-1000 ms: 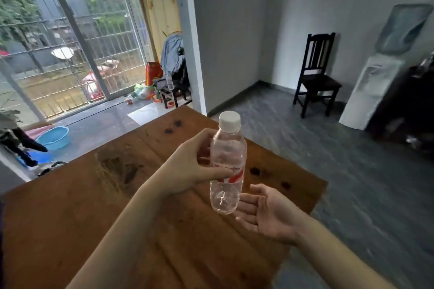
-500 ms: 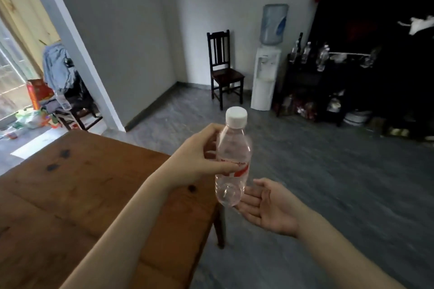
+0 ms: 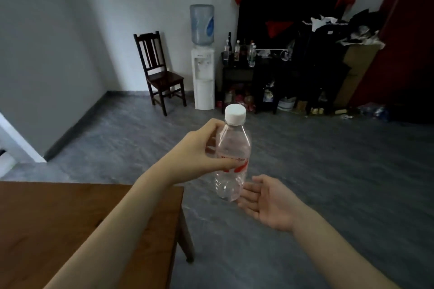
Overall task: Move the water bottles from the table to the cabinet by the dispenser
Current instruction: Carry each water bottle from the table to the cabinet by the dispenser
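My left hand (image 3: pixel 199 150) grips a clear plastic water bottle (image 3: pixel 232 159) with a white cap and a red-and-white label, upright in the air past the corner of the wooden table (image 3: pixel 70 230). My right hand (image 3: pixel 267 202) lies palm up with relaxed fingers just under and right of the bottle's base. At the far wall stands a white water dispenser (image 3: pixel 203 77) with a blue jug on top. Right of it is a dark cabinet (image 3: pixel 237 73) with several bottles (image 3: pixel 251 54) on its top.
A dark wooden chair (image 3: pixel 159 73) stands left of the dispenser. Clutter and bags lie on the floor under the cabinet, and clothes are heaped on dark furniture (image 3: pixel 328 58) at the right. Grey floor (image 3: pixel 328 171) stretches between me and the cabinet.
My view has swung right, from the window and table to the dispenser wall. The bottle has left the space over the table; both hands keep their pose around it.
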`<state>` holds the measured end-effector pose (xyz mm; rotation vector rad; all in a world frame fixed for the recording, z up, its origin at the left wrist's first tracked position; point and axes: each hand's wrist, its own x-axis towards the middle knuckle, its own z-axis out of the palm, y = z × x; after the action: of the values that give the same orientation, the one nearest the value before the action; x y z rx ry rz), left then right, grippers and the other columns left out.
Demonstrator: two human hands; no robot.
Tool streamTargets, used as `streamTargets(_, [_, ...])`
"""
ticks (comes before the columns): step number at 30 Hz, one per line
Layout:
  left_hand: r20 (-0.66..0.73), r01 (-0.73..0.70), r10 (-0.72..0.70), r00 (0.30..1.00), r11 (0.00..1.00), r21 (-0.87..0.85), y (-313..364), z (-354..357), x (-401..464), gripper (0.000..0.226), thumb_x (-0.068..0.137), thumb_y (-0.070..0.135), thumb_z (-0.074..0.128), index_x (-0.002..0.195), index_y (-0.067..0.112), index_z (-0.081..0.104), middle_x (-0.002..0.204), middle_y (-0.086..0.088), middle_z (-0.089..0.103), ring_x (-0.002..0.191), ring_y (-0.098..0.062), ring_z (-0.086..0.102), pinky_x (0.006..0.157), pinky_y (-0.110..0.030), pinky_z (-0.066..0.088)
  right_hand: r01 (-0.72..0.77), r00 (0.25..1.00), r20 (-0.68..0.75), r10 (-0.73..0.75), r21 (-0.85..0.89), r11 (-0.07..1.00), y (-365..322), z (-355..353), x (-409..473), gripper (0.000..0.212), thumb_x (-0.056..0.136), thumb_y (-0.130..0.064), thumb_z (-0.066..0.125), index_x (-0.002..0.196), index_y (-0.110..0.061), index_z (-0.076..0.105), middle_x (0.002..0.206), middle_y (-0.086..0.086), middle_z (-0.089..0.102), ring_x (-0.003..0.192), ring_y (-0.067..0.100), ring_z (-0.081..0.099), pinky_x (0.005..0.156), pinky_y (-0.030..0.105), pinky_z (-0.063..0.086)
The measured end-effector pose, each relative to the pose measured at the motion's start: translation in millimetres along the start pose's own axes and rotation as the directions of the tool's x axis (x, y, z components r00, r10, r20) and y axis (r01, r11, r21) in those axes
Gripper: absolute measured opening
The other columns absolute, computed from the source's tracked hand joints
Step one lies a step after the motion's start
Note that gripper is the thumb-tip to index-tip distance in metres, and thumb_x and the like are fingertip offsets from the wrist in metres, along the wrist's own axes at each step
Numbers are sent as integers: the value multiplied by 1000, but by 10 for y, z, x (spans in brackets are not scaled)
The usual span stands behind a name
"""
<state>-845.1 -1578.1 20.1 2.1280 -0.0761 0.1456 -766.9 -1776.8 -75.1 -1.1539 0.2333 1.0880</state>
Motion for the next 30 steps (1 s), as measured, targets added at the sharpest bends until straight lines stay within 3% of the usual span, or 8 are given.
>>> streamTargets(4, [23,-7,7,1000,1000,0,-135,-45,194,57,77,32,88,123,28,54,112,10,73,105,-7,71,98,-39,57,-3,1000,-18,3,25,1000,-62,-4,191,29,95,-25,45,87,-6,65,79,9,74,62,21,67,69,32,53])
streamTargets(7, [19,4,-4,1000,1000,17,-245,-85,401,57,77,31,88,122,29,54,112,10,72,105,-6,70,97,-38,57,-15,1000,-7,15,12,1000,-199,-20,421,29,94,-25,45,99,-4,65,86,10,74,67,21,66,69,32,54])
streamTargets(12, [1,34,-34,999,999,8,-454,-128,971,59,77,35,88,125,30,54,114,13,72,105,-3,70,98,-36,57,-38,999,6,37,38,999,-615,-128,892,28,93,-25,46,100,-5,64,95,11,75,68,22,68,65,31,55])
streamTargets(15, [-3,42,-42,999,999,17,-569,-121,1462,58,76,39,87,123,32,54,113,15,72,105,-4,70,97,-38,57,-40,999,28,40,30,999,-962,-297,1211,35,92,-25,47,113,-3,64,108,13,74,73,24,70,64,31,56])
streamTargets(20, [-24,51,-50,998,998,26,-596,-96,2392,57,76,40,87,122,33,55,112,14,73,104,-4,70,98,-38,57,-33,999,24,32,32,999,-1793,-577,1614,26,92,-24,49,97,-3,64,95,13,75,67,25,68,64,31,54])
streamTargets(23, [-54,41,-41,998,999,-1,-593,-112,2898,55,76,37,87,120,29,56,110,12,75,103,-5,71,98,-38,57,-11,998,58,9,23,1000,-2312,-750,1840,30,92,-25,49,101,-1,66,104,15,74,75,26,66,76,34,51])
streamTargets(26, [-74,35,-35,997,999,2,-609,-154,3323,54,77,36,87,121,30,56,110,13,74,104,-4,71,98,-39,57,-13,997,83,10,33,999,-2730,-841,2035,31,92,-25,48,101,-1,66,106,15,74,76,26,68,77,33,50])
streamTargets(30, [-96,41,-40,995,999,4,-745,-248,3833,54,77,36,87,121,31,56,110,15,75,103,-4,71,98,-38,57,-36,993,109,36,-6,999,-3136,-910,2421,42,91,-27,50,121,0,62,119,15,71,82,25,68,75,34,53])
